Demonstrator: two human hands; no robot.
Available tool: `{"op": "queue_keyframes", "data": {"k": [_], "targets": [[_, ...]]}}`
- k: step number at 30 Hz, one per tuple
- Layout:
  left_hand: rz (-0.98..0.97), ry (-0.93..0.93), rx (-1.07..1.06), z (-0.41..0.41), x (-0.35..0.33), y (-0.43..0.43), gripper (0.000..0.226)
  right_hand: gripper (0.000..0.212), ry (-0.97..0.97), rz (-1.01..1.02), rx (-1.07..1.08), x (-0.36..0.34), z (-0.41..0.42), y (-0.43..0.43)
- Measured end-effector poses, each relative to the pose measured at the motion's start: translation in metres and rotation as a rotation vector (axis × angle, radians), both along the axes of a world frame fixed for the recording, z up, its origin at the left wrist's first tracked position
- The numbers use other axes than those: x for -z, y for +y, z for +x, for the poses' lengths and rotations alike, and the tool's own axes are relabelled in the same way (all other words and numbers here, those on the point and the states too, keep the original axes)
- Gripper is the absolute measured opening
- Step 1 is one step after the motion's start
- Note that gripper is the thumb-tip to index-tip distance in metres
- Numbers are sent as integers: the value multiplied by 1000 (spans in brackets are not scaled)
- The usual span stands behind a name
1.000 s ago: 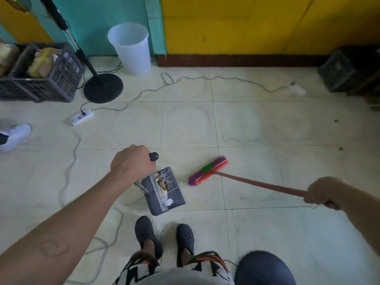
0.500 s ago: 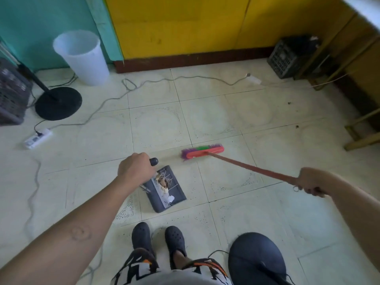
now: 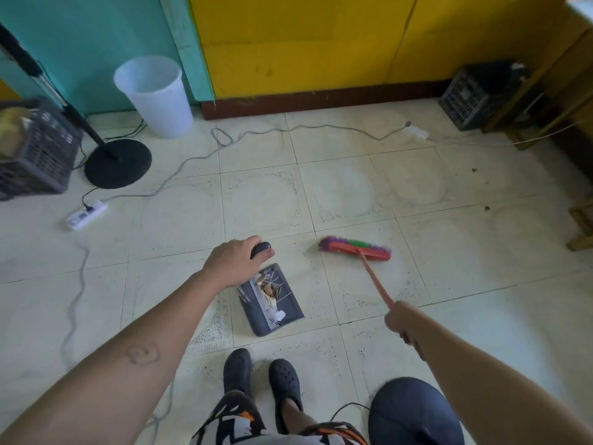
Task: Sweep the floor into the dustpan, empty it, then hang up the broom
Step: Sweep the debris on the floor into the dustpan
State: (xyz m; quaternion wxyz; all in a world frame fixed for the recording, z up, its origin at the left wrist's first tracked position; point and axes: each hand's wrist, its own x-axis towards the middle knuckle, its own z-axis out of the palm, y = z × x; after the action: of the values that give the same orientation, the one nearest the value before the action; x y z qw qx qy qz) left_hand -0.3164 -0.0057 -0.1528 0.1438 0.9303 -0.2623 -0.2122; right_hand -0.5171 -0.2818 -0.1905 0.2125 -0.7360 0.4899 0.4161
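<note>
Grips the dustpan handle [image 3: 260, 248] with the left hand [image 3: 229, 263], fingers curled round its black top. Clamps the right hand [image 3: 399, 317] round the red broom stick [image 3: 373, 279]. Rests the grey dustpan [image 3: 290, 306], loaded with scraps, on the tiled floor [image 3: 353, 194] just ahead of black clogs [image 3: 284, 379]; broom head [image 3: 354, 248] down to its right, apart.

Dark grey dustpan [image 3: 272, 300] sits on the floor [image 3: 353, 187], loaded with sticks, brown scraps and some white paper, with its black-tipped handle in the left hand [image 3: 231, 264]. Broom [image 3: 356, 248] has a red head with purple and green bristles, and it's down just right of the pan, not touching. Its stick slants back into the right hand [image 3: 401, 319].
</note>
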Motion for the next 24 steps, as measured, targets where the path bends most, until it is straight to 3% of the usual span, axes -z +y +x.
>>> {"op": "queue_keyframes", "data": {"k": [5, 9, 12, 16, 20, 24], "targets": [[55, -30, 53, 0, 3, -8, 42, 34, 214, 115, -260, 0, 8, 38], [66, -51, 70, 0, 2, -17, 43, 21, 189, 307, -380, -18, 1, 66], [88, -101, 83, -3, 2, -20, 41, 13, -5, 344, -108, -37, -15, 72], [75, -119, 86, -4, 1, -18, 36, 14, -140, 562, 378, -71, -21, 51], [85, -100, 84, -3, -2, -13, 31, 8, -228, 692, 543, -101, -21, 27], [94, -85, 74, -2, -4, -9, 38, 12, -267, 616, 501, -108, -19, 17]]}}
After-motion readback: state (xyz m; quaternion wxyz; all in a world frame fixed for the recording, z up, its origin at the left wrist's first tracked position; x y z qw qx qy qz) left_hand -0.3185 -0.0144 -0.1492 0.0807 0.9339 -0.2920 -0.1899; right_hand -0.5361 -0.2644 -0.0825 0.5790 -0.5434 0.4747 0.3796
